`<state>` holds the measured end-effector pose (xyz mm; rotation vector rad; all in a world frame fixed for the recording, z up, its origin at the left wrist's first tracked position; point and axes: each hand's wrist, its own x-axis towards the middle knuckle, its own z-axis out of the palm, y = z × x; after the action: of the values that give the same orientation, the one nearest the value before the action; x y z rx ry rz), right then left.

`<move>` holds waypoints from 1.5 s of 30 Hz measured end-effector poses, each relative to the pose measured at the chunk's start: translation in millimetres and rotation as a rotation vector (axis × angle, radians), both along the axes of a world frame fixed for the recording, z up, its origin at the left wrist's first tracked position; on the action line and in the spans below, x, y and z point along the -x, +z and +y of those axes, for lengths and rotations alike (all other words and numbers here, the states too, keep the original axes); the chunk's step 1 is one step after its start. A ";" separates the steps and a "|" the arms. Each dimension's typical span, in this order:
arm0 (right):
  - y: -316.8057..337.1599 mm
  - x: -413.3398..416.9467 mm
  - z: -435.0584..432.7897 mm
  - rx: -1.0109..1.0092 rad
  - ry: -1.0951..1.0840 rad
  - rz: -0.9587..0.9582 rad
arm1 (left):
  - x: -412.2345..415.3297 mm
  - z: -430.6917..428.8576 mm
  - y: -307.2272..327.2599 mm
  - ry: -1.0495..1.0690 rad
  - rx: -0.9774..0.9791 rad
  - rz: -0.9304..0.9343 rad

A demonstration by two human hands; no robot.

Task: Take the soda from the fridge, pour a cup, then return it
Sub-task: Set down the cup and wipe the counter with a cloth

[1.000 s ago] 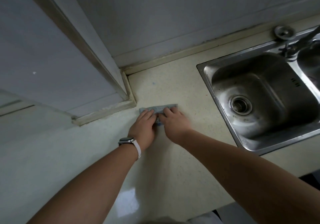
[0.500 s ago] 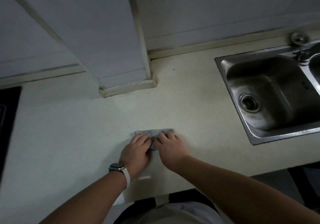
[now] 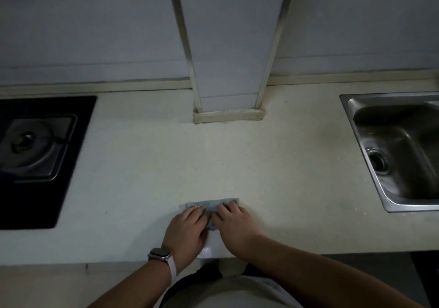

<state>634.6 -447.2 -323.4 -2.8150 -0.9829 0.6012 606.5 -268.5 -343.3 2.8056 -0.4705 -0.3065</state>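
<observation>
A small blue-grey cloth lies flat on the pale countertop, near its front edge. My left hand, with a watch on the wrist, presses on the cloth's left half with straight fingers. My right hand presses on the right half the same way. The two hands lie side by side, almost touching. No soda, cup or fridge is in view.
A black gas hob with a metal burner sits at the left. A steel sink is set into the counter at the right. A tiled wall column juts onto the counter at the back centre.
Both hands have slid the cloth toward me, from beside the column's base to near the counter's front edge. The view has swung left, bringing the hob in.
</observation>
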 end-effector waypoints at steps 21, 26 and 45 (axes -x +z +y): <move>19.5 -82.1 80.0 -0.019 -0.101 0.040 | -77.2 83.1 23.3 0.136 0.176 -0.047; 44.8 -141.6 110.2 -0.086 -0.143 -0.029 | -136.3 109.6 47.1 0.171 0.228 -0.177; 18.9 -353.8 200.2 0.031 -0.291 -0.109 | -355.6 178.3 -3.9 0.182 0.300 -0.217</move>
<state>988.4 -247.0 -304.5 -2.9652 -0.5637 0.4361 962.1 -90.2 -347.2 2.5707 -0.2751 0.1015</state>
